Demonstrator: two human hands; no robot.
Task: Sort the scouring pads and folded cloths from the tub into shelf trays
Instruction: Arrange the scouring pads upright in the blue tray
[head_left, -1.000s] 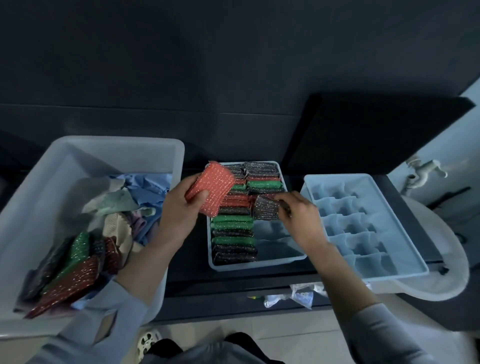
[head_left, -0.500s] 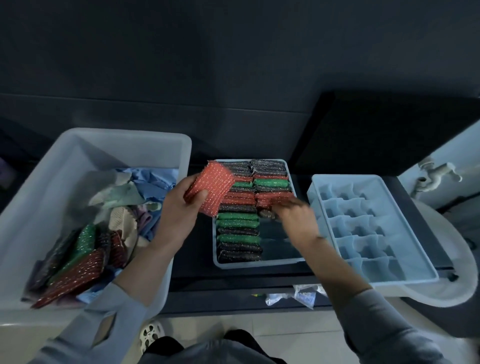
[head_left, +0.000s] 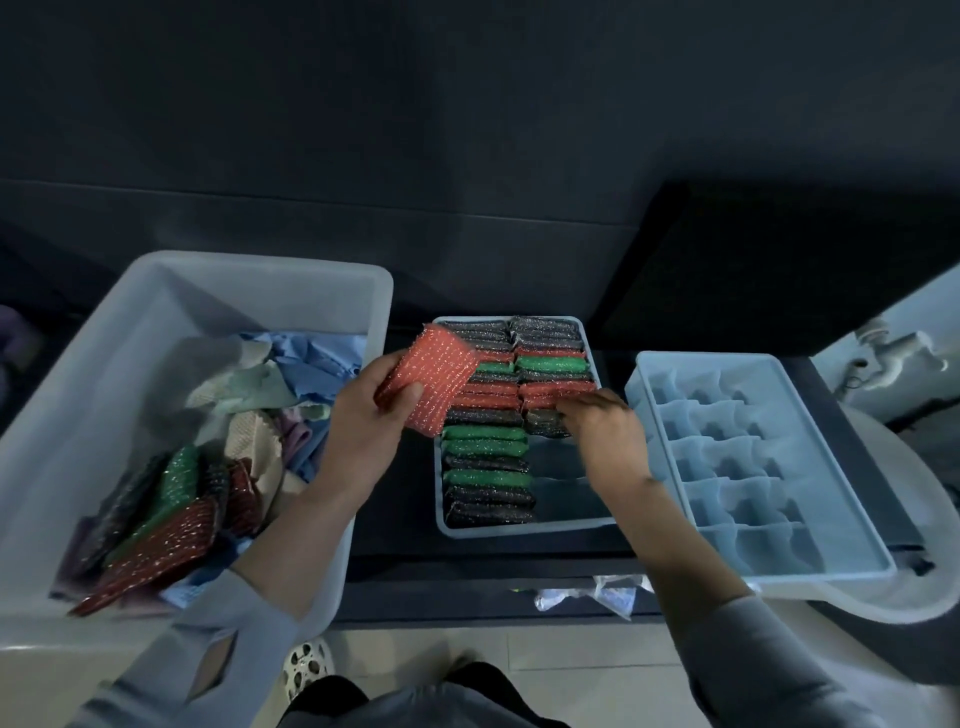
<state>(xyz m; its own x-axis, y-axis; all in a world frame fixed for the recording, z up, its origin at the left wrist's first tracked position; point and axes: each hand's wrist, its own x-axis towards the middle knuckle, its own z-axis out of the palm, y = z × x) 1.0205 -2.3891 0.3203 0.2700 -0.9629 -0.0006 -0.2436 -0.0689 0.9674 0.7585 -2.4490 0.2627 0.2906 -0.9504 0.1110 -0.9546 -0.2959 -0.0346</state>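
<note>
Head | left hand (head_left: 363, 421) holds red pad (head_left: 428, 382); right hand (head_left: 605, 428) presses tray pads (head_left: 543, 418)

The tub (head_left: 130, 332) is smooth, semi-matt pale plastic. Inside it, the folded cloths (head_left: 291, 374) are soft matt fabric, and the scouring pads (head_left: 171, 519) are coarse mesh with glittering metallic threads. Right of the tub, the red scouring pad (head_left: 434, 384) shows the same rough sparkling weave. The pad tray (head_left: 524, 530) and the divided tray (head_left: 753, 467) are smooth light-blue plastic.
</note>
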